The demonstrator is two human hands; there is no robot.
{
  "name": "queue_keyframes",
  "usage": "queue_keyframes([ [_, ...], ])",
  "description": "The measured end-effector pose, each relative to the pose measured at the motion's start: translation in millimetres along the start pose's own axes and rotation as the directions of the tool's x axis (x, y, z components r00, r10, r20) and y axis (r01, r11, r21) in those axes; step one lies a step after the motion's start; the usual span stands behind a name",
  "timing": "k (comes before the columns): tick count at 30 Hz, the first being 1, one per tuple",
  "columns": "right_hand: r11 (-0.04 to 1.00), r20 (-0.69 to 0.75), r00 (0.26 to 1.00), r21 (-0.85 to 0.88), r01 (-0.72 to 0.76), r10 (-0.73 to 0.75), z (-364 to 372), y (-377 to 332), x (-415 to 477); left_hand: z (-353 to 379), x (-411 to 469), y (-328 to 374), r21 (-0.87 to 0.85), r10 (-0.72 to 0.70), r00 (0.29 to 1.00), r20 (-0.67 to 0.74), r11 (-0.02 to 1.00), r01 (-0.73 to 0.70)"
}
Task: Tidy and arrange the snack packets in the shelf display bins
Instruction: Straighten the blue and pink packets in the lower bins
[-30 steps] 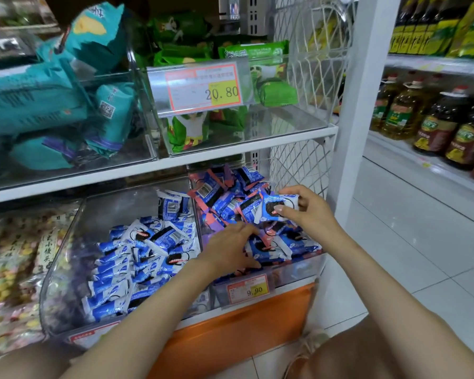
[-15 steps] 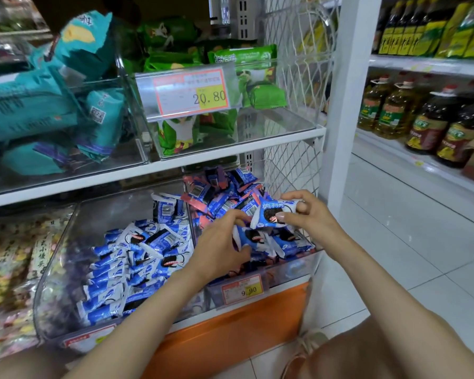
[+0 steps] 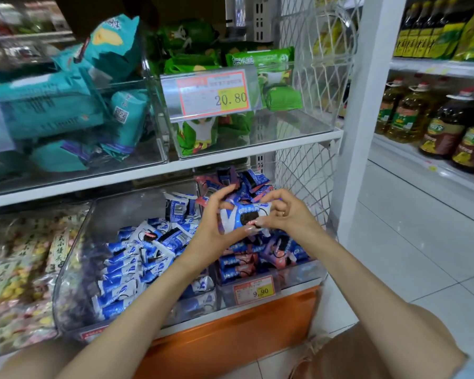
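We see both hands on one blue-and-white packet (image 3: 244, 218), held up over the pile in the lower right bin (image 3: 301, 277). Left hand (image 3: 214, 228): fingers curled round the packet's left end, thumb on the near face. Right hand (image 3: 290, 218): bent fingers and thumb pinch the right end. The bin below holds mixed blue and pink packets (image 3: 274, 250), with a price tag (image 3: 254, 290) reading 9.90 on its front. Middle bin (image 3: 126, 209) just beside it: blue-and-white packets (image 3: 132, 258), loosely heaped. Shelf above carries teal bags (image 3: 52, 110) and green packets (image 3: 263, 61) in clear bins. Oil bottles (image 3: 411, 116) on the shelving at far right.
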State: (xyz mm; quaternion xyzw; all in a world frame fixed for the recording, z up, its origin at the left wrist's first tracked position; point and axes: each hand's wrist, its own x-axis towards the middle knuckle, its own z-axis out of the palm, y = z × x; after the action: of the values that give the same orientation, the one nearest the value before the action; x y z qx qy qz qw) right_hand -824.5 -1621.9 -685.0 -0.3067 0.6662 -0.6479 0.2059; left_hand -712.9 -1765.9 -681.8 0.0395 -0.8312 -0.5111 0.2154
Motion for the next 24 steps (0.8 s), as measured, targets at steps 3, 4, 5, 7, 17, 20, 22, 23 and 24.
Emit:
queue_keyframes([
  [3,0.998,0.022,0.998,-0.009,0.057,-0.057,8,-3,0,-10,1,-1,0.141,0.033,0.999,-0.044,0.99,-0.026],
  [4,0.997,0.006,0.997,-0.009,0.076,-0.076,9,-3,0,-15,0,-3,0.162,0.043,0.996,-0.076,0.986,-0.03],
  [5,0.997,-0.024,0.996,-0.011,0.081,-0.081,8,-3,2,-20,-1,-5,0.17,0.045,0.992,-0.119,0.985,-0.024],
  [7,0.997,-0.097,0.993,-0.027,0.07,-0.072,2,-3,7,-37,-4,-14,0.145,0.031,0.973,-0.23,0.989,0.003],
  [17,0.963,-0.115,0.993,-0.268,0.002,-0.034,-8,8,12,-102,-26,-83,0.079,-0.245,0.857,-0.453,0.947,0.313],
  [20,0.948,-0.131,0.991,-0.319,-0.005,-0.039,-8,10,14,-99,-29,-97,0.313,-0.263,0.882,-0.391,0.863,0.396],
  [22,0.943,-0.165,0.985,-0.332,0.001,-0.059,-12,11,13,-94,-30,-96,0.486,-0.172,0.877,-0.448,0.777,0.4],
  [23,0.941,-0.181,0.981,-0.338,0.003,-0.068,-15,11,13,-92,-32,-93,0.524,-0.121,0.875,-0.469,0.759,0.386],
  [24,0.938,-0.193,0.978,-0.347,0.006,-0.077,-18,11,12,-90,-33,-89,0.553,-0.07,0.882,-0.466,0.755,0.352],
])
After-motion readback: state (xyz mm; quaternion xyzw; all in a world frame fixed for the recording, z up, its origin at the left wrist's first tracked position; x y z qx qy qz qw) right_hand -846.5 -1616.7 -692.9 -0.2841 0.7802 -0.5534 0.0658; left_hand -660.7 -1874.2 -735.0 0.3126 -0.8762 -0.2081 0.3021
